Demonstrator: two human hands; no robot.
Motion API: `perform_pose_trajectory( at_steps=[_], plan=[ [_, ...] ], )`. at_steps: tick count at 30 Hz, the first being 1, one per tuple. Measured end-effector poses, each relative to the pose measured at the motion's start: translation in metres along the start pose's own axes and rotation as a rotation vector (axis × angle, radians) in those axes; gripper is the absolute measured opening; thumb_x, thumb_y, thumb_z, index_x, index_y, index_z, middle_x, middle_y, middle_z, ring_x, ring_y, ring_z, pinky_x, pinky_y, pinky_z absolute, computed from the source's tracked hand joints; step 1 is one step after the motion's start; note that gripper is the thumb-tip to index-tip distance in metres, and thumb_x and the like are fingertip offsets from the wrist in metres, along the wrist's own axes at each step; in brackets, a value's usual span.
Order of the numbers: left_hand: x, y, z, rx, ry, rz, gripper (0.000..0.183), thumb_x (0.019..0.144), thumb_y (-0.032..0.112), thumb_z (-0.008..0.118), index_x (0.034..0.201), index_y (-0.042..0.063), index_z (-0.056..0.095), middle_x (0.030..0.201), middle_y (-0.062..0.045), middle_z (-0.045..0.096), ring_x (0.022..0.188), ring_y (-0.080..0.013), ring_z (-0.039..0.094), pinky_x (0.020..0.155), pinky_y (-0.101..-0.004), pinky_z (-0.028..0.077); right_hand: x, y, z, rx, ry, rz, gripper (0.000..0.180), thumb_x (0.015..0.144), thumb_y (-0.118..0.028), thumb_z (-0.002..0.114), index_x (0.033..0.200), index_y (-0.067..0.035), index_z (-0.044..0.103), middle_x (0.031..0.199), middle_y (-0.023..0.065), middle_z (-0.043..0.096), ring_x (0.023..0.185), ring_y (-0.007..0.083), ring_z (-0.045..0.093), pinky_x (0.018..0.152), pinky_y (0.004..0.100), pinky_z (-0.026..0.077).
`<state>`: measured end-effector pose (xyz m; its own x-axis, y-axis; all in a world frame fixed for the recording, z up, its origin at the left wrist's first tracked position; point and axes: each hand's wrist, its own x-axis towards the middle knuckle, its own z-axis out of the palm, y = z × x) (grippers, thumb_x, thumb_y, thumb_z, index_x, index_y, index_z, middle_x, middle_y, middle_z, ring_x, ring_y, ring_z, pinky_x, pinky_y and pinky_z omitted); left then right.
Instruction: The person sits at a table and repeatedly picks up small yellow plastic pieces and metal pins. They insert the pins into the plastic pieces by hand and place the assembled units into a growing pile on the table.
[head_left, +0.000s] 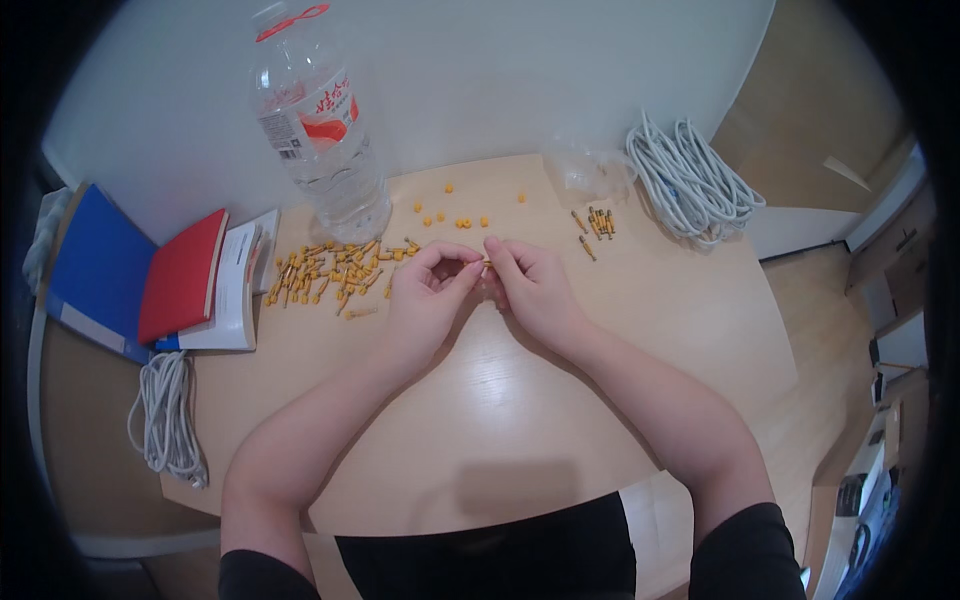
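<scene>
Between the fingertips of both hands is a small yellow-and-metal connector pin (487, 263), mostly hidden by the fingers. My left hand (431, 296) pinches its left end with thumb and forefinger. From the other side, my right hand (534, 289) grips it the same way. Left of my left hand spreads a loose pile of similar pins with yellow plastic sleeves (322, 274). Several loose yellow sleeves (465, 223) lie scattered beyond my hands. To the right, a small group of slim pins with metal ends (600, 223) rests on the wooden table (480, 420).
A large clear water bottle (322, 142) stands behind the pile. Coiled white cables (694, 184) and a clear plastic bag (589, 172) lie at the back right. At left are a blue folder (97, 270), a red notebook (184, 277), a booklet (236, 300) and another cable coil (166, 420).
</scene>
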<state>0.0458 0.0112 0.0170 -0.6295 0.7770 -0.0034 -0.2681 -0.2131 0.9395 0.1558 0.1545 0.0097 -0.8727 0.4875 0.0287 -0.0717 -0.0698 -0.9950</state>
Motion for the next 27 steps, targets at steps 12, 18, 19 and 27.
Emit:
perform_pose_trajectory(
  at_steps=[12, 18, 19, 27],
  plan=[
    [0.009, -0.004, -0.009, -0.051, 0.000, -0.001, 0.011, 0.115, 0.007, 0.070, 0.124, 0.003, 0.065, 0.105, -0.002, 0.069, 0.091, -0.0079, 0.065, 0.081, -0.0225, 0.055, 0.009, 0.016, 0.005, 0.076, -0.035, -0.130, 0.013, 0.115, -0.012, 0.069, 0.107, -0.002, 0.065, 0.086, 0.0001, 0.064, 0.073, 0.0053, 0.051, 0.063, 0.0271, 0.044],
    [0.007, -0.010, -0.005, -0.027, 0.022, 0.083, 0.020, 0.113, 0.000, 0.069, 0.132, 0.002, 0.061, 0.112, -0.004, 0.067, 0.098, -0.0078, 0.064, 0.085, -0.0242, 0.058, 0.004, 0.003, 0.003, 0.042, -0.051, -0.020, 0.027, 0.118, -0.019, 0.066, 0.096, -0.004, 0.064, 0.076, -0.0005, 0.061, 0.067, 0.0069, 0.053, 0.061, 0.0268, 0.044],
    [0.007, -0.010, -0.005, 0.021, 0.009, 0.115, 0.021, 0.113, -0.001, 0.069, 0.132, 0.004, 0.061, 0.115, -0.004, 0.066, 0.099, -0.0083, 0.065, 0.087, -0.0254, 0.058, 0.004, 0.002, 0.001, 0.031, -0.061, -0.008, 0.030, 0.119, -0.021, 0.064, 0.094, -0.005, 0.064, 0.074, -0.0004, 0.060, 0.065, 0.0076, 0.054, 0.060, 0.0267, 0.044],
    [0.010, -0.016, -0.015, 0.059, -0.066, 0.112, 0.021, 0.112, -0.003, 0.068, 0.130, 0.006, 0.063, 0.118, -0.003, 0.065, 0.105, -0.0091, 0.065, 0.093, -0.0295, 0.061, 0.004, -0.007, 0.001, 0.045, -0.067, 0.087, 0.046, 0.121, -0.033, 0.064, 0.084, -0.006, 0.065, 0.067, -0.0015, 0.058, 0.057, 0.0078, 0.055, 0.053, 0.0268, 0.043]
  ],
)
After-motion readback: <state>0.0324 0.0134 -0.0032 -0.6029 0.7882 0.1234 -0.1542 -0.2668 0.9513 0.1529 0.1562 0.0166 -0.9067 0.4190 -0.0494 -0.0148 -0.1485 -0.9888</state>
